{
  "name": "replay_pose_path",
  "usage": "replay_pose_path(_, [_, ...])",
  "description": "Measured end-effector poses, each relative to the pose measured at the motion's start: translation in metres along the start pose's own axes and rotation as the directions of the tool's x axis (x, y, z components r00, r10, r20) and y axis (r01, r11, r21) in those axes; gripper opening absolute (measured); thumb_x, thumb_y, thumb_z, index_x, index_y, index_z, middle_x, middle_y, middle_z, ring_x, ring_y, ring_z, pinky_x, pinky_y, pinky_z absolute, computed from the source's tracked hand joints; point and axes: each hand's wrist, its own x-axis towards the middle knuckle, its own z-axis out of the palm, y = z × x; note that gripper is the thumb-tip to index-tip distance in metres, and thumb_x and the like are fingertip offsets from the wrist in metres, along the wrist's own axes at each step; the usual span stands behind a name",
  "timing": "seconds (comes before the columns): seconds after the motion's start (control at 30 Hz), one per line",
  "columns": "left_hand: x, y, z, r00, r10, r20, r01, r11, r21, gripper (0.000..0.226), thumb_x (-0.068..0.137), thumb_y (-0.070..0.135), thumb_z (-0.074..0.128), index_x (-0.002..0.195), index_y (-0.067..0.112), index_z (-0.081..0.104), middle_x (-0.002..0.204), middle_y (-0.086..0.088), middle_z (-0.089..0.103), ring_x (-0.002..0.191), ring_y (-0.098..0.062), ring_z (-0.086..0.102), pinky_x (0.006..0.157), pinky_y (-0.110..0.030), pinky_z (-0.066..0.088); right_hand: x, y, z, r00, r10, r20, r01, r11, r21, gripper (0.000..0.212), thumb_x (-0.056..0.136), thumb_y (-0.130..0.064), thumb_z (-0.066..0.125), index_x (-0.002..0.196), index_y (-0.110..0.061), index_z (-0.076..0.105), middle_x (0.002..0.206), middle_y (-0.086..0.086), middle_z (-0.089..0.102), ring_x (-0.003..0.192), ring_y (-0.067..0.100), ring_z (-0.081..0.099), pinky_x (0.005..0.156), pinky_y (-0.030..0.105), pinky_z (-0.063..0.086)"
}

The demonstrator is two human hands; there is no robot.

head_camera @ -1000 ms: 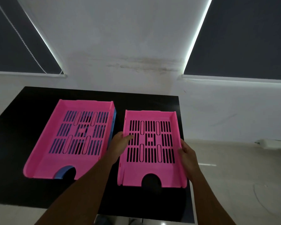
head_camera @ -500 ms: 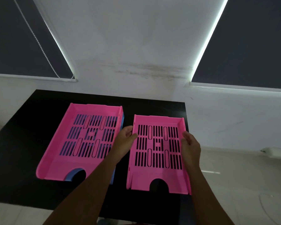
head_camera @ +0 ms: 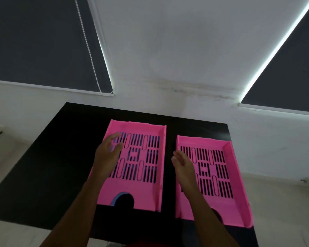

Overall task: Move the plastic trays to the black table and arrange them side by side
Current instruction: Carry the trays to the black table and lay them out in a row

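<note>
Two pink slotted plastic trays lie side by side on the black table (head_camera: 52, 166). The left pink tray (head_camera: 150, 189) sits on top of a blue tray (head_camera: 116, 198), whose edge shows at the front notch and through the slots. The right pink tray (head_camera: 227, 175) lies near the table's right edge. My left hand (head_camera: 108, 150) hovers over the left tray's left side, fingers spread, holding nothing. My right hand (head_camera: 183, 164) hangs over the right tray's left wall, open and flat, apart from the gap between the trays.
The table stands against a white wall with a dark roller blind (head_camera: 34, 41) on the left and another dark blind (head_camera: 292, 68) on the right. A bead cord (head_camera: 87, 47) hangs by the left blind. Pale floor (head_camera: 278, 211) lies past the table's right edge.
Both hands have let go of the right pink tray and shifted left; the left hand now floats over the left tray. The camera has tilted, and the view has shifted.
</note>
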Motion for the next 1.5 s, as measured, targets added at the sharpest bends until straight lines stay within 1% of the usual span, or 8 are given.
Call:
replay_pose_path(0.13, [0.017, -0.031, -0.043, 0.986, -0.160, 0.055, 0.159, 0.987, 0.026, 0.061, 0.099, 0.034, 0.056, 0.155, 0.032, 0.030, 0.157, -0.009, 0.039, 0.105, -0.011, 0.058, 0.069, -0.028, 0.050, -0.013, 0.006, 0.035, 0.998, 0.035, 0.049, -0.032, 0.997, -0.070, 0.048, 0.104, -0.018, 0.051, 0.151, -0.016, 0.043, 0.144, -0.002, 0.056, 0.123, 0.006, 0.056, 0.103, 0.024, 0.043])
replay_pose_path(0.27, [0.016, -0.053, -0.055, 0.934, -0.240, 0.264, 0.270, 0.959, -0.082, 0.045, 0.097, 0.031, 0.059, 0.141, 0.030, 0.048, 0.120, -0.006, 0.070, 0.090, -0.019, 0.074, 0.079, -0.045, 0.059, -0.025, 0.008, 0.057, 1.000, 0.005, 0.003, -0.005, 0.998, -0.059, 0.041, 0.105, -0.019, 0.049, 0.145, -0.023, 0.052, 0.130, 0.003, 0.069, 0.115, 0.020, 0.068, 0.099, 0.049, 0.056])
replay_pose_path(0.43, [0.032, -0.069, -0.071, 0.935, -0.161, 0.317, 0.230, 0.954, -0.193, 0.053, 0.092, 0.039, 0.062, 0.143, 0.033, 0.048, 0.119, -0.005, 0.072, 0.097, -0.025, 0.076, 0.089, -0.060, 0.057, -0.028, -0.006, 0.073, 0.994, -0.034, -0.106, 0.022, 0.994, -0.111, 0.037, 0.105, -0.026, 0.046, 0.139, -0.024, 0.058, 0.119, 0.001, 0.073, 0.101, 0.013, 0.074, 0.086, 0.045, 0.063])
replay_pose_path(0.6, [0.057, -0.071, -0.116, 0.957, -0.079, 0.279, 0.149, 0.960, -0.237, 0.050, 0.095, 0.038, 0.059, 0.143, 0.031, 0.050, 0.123, -0.006, 0.071, 0.101, -0.027, 0.074, 0.089, -0.059, 0.058, -0.032, -0.033, 0.118, 0.993, -0.074, -0.092, 0.070, 0.996, -0.050, 0.026, 0.104, -0.023, 0.051, 0.119, -0.039, 0.066, 0.111, -0.007, 0.075, 0.098, 0.007, 0.074, 0.085, 0.034, 0.062])
replay_pose_path(0.93, [0.102, -0.110, -0.235, 0.995, -0.094, 0.042, 0.101, 0.964, -0.244, 0.030, 0.100, 0.017, 0.056, 0.129, 0.018, 0.061, 0.094, 0.003, 0.070, 0.081, -0.020, 0.068, 0.077, -0.036, 0.051, -0.025, -0.058, 0.250, 0.977, -0.088, 0.193, 0.121, 0.979, -0.166, 0.033, 0.104, -0.019, 0.050, 0.135, -0.028, 0.058, 0.118, -0.009, 0.070, 0.099, -0.001, 0.068, 0.085, 0.020, 0.057])
replay_pose_path(1.1, [0.132, -0.150, -0.277, 0.985, -0.164, -0.052, 0.147, 0.959, -0.243, 0.047, 0.096, 0.017, 0.063, 0.141, 0.006, 0.056, 0.135, -0.017, 0.063, 0.121, -0.035, 0.061, 0.109, -0.053, 0.043, -0.019, -0.056, 0.301, 0.962, -0.028, 0.272, 0.080, 0.980, -0.180, 0.043, 0.101, -0.010, 0.052, 0.141, -0.025, 0.055, 0.128, -0.007, 0.069, 0.114, 0.006, 0.067, 0.100, 0.030, 0.054])
replay_pose_path(1.4, [0.147, -0.187, -0.290, 0.984, -0.169, -0.051, 0.159, 0.974, -0.159, 0.028, 0.099, 0.016, 0.057, 0.125, 0.013, 0.067, 0.110, 0.012, 0.073, 0.101, -0.021, 0.062, 0.093, -0.036, 0.046, -0.006, -0.048, 0.341, 0.933, 0.112, 0.341, -0.033, 0.973, -0.228, 0.046, 0.100, -0.014, 0.057, 0.142, -0.029, 0.046, 0.116, -0.018, 0.065, 0.102, -0.007, 0.063, 0.077, 0.010, 0.052])
replay_pose_path(1.5, [0.152, -0.194, -0.285, 0.986, -0.165, -0.036, 0.158, 0.977, -0.142, 0.040, 0.100, 0.017, 0.056, 0.138, 0.005, 0.057, 0.123, -0.005, 0.064, 0.108, -0.022, 0.057, 0.095, -0.038, 0.041, -0.003, -0.042, 0.346, 0.930, 0.154, 0.333, -0.074, 0.968, -0.239, 0.050, 0.099, -0.014, 0.057, 0.145, -0.026, 0.043, 0.125, -0.010, 0.065, 0.108, -0.002, 0.063, 0.082, 0.014, 0.052])
